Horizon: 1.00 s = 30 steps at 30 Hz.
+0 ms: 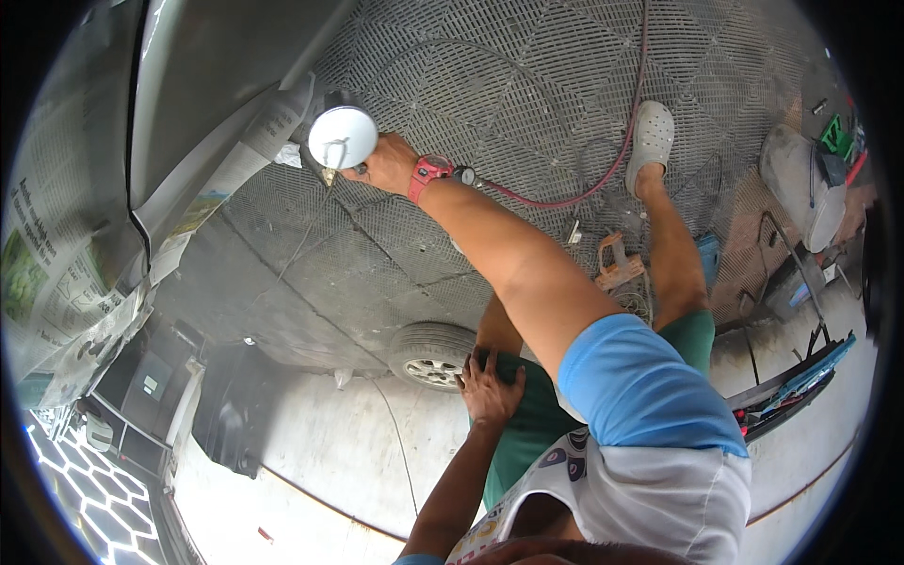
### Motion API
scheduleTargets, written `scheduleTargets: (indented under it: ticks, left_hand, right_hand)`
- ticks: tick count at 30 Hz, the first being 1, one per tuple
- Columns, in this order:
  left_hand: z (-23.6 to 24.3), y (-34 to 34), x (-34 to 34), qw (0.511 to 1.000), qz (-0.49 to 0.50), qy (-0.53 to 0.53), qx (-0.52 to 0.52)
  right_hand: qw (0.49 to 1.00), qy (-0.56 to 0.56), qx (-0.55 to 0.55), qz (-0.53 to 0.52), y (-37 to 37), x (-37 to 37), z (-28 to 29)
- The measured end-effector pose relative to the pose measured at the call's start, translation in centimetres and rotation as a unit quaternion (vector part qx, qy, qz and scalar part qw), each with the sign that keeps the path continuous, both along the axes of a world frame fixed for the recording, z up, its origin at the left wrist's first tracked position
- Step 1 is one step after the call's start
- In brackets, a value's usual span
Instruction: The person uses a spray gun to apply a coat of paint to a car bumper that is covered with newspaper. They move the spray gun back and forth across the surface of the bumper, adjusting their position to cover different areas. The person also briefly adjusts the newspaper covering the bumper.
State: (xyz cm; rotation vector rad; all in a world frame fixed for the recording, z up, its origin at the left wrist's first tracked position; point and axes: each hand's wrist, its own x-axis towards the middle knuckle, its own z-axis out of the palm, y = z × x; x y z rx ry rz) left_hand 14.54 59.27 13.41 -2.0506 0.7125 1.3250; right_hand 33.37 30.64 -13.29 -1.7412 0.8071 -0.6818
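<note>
My right hand [381, 165] grips a spray gun with a white paint cup [343, 135] and a round gauge [463, 175] on its air fitting. A red hose [546, 202] runs from it across the floor. The gun is beside the lower edge of a grey car body panel [217, 85], with newspaper masking [56, 235] along and below it. My left hand [490, 391] rests with fingers spread on my left knee in green shorts.
Perforated mats [490, 85] cover part of the floor. A wheel [428, 358] lies behind my left leg. A dark panel [221, 414] is at lower left. At right are a sanding block [617, 268], a metal stand [786, 245] and scattered tools [833, 141].
</note>
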Motion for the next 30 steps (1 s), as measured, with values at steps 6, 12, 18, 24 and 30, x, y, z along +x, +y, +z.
scheduleTargets:
  ticks: [6,12,18,24,30]
  left_hand:
    - [-0.4,-1.1,0.0,0.999,-0.009,-0.023,-0.048]
    - [-0.6,-2.1,-1.4,0.997,-0.026,-0.026,-0.072]
    - [-0.5,-2.6,-2.8,0.996,-0.034,-0.019,-0.075]
    - [-0.1,-1.3,-3.0,0.998,-0.019,-0.021,-0.054]
    - [0.8,1.6,-1.8,0.998,-0.006,-0.022,-0.058]
  right_hand:
    - [0.998,-0.031,0.022,-0.058,-3.9,-3.4,-3.8]
    - [0.976,-0.058,-0.045,-0.207,-15.8,-11.0,-4.8]
    - [0.934,-0.081,0.108,-0.331,-25.6,-12.1,-5.5]
    - [0.955,-0.029,0.139,-0.26,-19.9,-10.6,-2.4]
    - [0.973,-0.05,0.156,-0.166,-2.2,-3.8,1.7]
